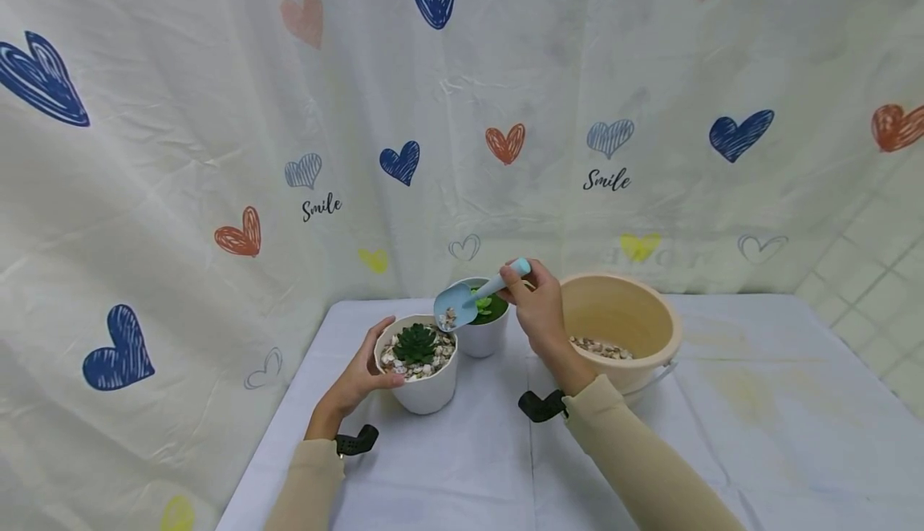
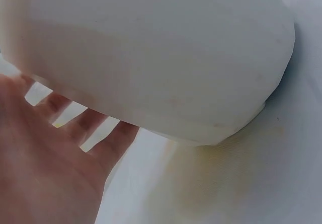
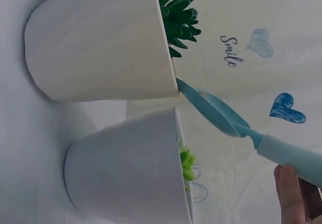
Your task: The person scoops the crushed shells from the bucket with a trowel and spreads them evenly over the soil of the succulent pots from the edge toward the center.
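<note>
Scoop (image 1: 464, 301) lt blue, w/ few pebbles (image 1: 448, 318); held pot (image 1: 427, 396) white.

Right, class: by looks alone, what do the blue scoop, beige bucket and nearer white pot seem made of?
Blue scoop: probably plastic, smooth and matte, with moulded-looking curves.
Beige bucket: likely plastic, smooth; its even tint and rounded rim suggest moulding.
Nearer white pot: plastic or ceramic, hard to say; the smooth, low-gloss wall and thin rim lean towards plastic.
</note>
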`<move>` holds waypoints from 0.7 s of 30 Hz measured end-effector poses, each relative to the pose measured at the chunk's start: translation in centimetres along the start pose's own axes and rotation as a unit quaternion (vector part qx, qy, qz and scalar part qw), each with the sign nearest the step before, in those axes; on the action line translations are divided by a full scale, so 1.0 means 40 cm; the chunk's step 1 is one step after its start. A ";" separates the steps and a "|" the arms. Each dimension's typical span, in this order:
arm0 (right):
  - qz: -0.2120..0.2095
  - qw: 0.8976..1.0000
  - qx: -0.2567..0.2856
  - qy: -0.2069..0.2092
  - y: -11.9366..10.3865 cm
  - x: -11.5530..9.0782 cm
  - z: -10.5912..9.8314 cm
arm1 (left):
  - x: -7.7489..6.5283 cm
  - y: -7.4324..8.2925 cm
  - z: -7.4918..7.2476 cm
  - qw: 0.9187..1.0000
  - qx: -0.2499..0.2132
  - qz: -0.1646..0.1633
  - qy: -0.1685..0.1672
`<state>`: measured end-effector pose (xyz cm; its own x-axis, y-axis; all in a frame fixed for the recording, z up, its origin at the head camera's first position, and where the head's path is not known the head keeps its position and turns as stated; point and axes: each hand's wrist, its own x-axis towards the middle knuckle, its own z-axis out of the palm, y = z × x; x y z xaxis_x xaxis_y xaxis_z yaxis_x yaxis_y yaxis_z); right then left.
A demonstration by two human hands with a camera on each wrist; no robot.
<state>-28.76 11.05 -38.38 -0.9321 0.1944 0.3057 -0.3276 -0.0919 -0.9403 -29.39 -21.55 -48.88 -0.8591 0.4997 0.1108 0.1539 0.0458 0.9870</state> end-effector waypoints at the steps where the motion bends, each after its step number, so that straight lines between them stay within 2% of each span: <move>1: -0.002 1.000 -0.001 -0.002 0.000 0.000 0.001 | -0.001 -0.001 0.000 1.000 -0.003 0.000 -0.002; 11: -0.023 1.000 -0.014 -0.013 0.008 -0.003 0.009 | 0.005 -0.022 -0.006 1.000 -0.015 0.009 -0.007; 21: -0.053 0.998 -0.025 -0.020 0.011 -0.008 0.007 | 0.002 -0.023 -0.011 1.000 -0.008 0.004 -0.005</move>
<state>-28.66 10.67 -38.84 -0.8985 0.1605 0.4087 -0.4173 -0.0231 -0.9085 -29.82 -21.93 -49.74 -0.8532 0.5081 0.1178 0.1531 0.0281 0.9878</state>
